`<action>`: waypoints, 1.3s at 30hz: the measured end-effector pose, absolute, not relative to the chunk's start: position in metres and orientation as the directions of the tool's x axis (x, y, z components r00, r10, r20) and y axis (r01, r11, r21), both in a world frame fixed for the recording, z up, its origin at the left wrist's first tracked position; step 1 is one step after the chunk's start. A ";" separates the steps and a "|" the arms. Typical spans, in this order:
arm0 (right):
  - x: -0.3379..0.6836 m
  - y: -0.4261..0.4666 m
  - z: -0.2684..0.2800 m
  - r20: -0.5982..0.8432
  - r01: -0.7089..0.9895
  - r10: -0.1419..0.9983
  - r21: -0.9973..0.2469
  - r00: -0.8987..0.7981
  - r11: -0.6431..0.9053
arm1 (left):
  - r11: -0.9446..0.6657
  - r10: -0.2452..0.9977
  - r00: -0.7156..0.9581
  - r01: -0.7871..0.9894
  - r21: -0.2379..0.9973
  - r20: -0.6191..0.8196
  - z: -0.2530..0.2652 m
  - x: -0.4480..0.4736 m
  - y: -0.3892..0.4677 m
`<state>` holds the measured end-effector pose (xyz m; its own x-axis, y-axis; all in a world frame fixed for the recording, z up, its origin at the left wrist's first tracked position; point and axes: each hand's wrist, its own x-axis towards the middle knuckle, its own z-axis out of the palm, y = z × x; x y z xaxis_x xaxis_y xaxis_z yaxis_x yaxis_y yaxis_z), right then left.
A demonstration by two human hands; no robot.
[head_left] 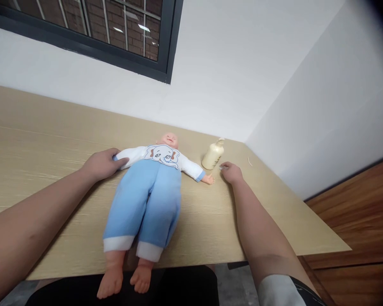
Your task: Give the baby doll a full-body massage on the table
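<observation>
A baby doll [146,187] in a white top with an elephant face and blue trousers lies on its back on the table. Its bare feet stick out over the front edge. My left hand [102,165] is closed around the doll's sleeve end on the left side of the view, hiding that doll hand. Beyond the doll's other hand stands a cream pump bottle [213,155], upright. Just to the right of that bottle, my right hand [231,172] rests on the table with its fingers pinched. Something small and whitish shows at its fingertips, too small to name.
The pale wood-grain table [207,229] meets a white wall at the back. A thin, curved white strip [250,161] lies right of my right hand. Above is a dark-framed window [167,55]. Wooden panelling [357,212] stands beyond the table's right edge.
</observation>
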<state>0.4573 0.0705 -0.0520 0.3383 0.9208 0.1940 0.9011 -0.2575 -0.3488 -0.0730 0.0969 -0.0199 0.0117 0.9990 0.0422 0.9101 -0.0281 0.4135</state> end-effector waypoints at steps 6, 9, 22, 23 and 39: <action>0.457 0.071 -0.053 0.166 0.914 0.949 -0.357 0.267 -0.195 | -0.031 0.999 0.012 0.904 0.427 0.047 -0.021 -0.074 0.097; 0.459 0.071 -0.052 0.149 0.898 0.936 -0.362 0.320 -0.249 | -0.032 0.999 0.013 0.902 0.431 0.047 -0.021 -0.074 0.097; 0.473 0.070 -0.054 0.166 0.830 0.900 -0.479 0.403 -0.284 | -0.034 0.998 0.012 0.912 0.408 0.054 -0.021 -0.073 0.097; 0.475 0.069 -0.054 0.154 0.830 0.906 -0.482 0.395 -0.280 | -0.035 0.998 0.013 0.912 0.408 0.056 -0.021 -0.073 0.098; 0.471 0.068 -0.050 0.145 0.842 0.898 -0.436 0.415 -0.318 | -0.040 0.998 0.014 0.914 0.403 0.069 -0.022 -0.073 0.098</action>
<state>0.4705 0.0682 -0.0497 0.4147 0.8983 0.1453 0.8420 -0.3182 -0.4356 -0.0728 0.0981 -0.0219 0.0137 0.9975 0.0688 0.9142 -0.0404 0.4033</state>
